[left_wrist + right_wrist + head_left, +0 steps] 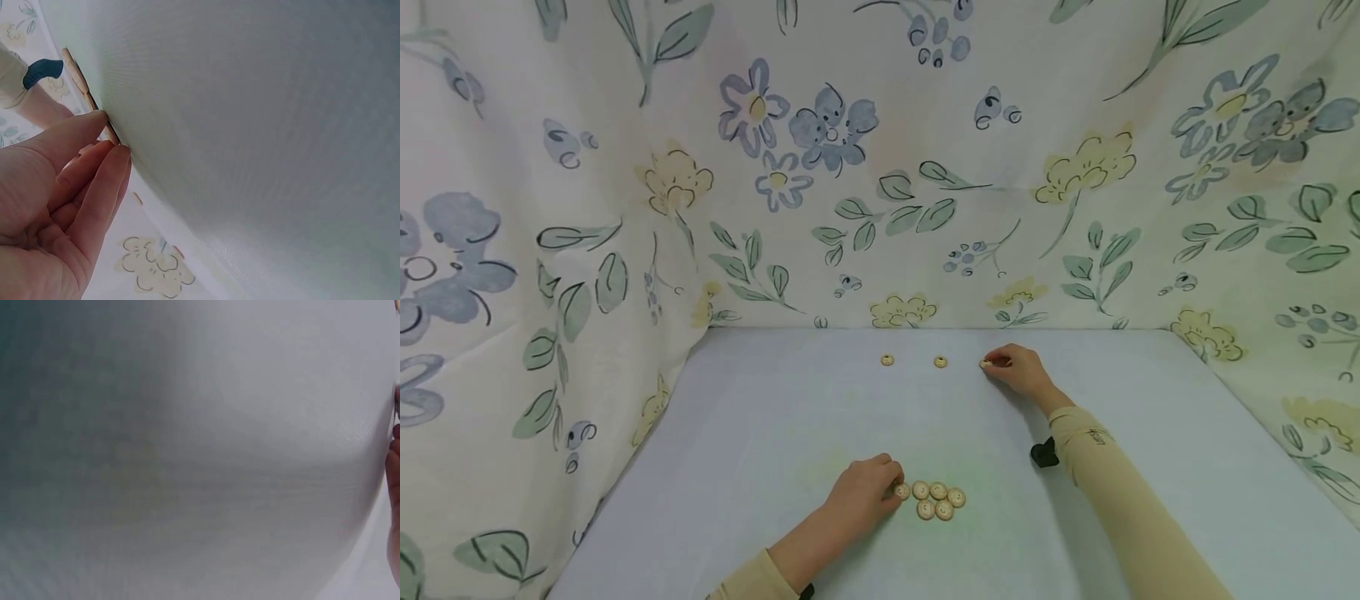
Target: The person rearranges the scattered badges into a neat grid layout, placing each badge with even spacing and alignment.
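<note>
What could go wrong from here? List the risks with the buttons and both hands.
1. The left hand pinches the end button of the tight cluster; lifting it may nudge its neighbours.
2. The right hand holds a button beside the two already laid in a row; it could land off line or unevenly spaced.
3. The right sleeve hangs near the cluster and could sweep it.

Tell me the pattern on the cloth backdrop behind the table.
Blue and yellow flowers with green leaves on the cream cloth backdrop; clearest in the head view.
</note>
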`<state>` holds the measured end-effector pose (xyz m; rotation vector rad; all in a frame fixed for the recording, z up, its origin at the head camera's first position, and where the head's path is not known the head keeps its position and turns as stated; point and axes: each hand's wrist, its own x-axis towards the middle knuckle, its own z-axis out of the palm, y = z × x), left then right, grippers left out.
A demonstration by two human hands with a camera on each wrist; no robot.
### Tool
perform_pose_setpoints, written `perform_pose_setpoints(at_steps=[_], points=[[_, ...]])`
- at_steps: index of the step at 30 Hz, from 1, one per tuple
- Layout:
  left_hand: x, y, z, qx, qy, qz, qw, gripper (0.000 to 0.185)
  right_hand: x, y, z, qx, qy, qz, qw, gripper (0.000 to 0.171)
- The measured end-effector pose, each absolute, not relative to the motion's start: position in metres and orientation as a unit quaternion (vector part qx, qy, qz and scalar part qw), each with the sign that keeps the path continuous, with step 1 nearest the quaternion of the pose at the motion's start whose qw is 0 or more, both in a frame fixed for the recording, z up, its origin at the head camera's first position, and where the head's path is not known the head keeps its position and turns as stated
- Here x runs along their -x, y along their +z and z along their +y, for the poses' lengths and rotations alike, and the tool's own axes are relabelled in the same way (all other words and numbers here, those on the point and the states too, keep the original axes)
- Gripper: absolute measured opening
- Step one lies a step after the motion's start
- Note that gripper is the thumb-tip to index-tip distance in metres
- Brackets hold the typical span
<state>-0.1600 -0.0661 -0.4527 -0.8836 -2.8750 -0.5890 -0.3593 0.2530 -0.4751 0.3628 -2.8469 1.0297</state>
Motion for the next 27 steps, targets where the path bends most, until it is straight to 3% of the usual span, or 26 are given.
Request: perform_pose_setpoints(at_steps=[9, 15, 27], points=[[0.160, -0.452, -0.066, 0.289, -0.194, -0.937, 0.039, 0.015, 0.360, -0.476, 0.253, -0.117, 0.332, -0.935, 0.042, 0.026], [0.160, -0.451, -0.066, 0.289, -0.196, -0.936, 0.036, 0.015, 0.354, -0.472, 0.255, -0.099, 0.358, -0.928, 0.018, 0.040], [0.161, -0.454, -0.065, 0.291, -0.210, -0.932, 0.040, 0.015, 0.316, -0.458, 0.250, -0.020, 0.469, -0.882, 0.038, 0.044]])
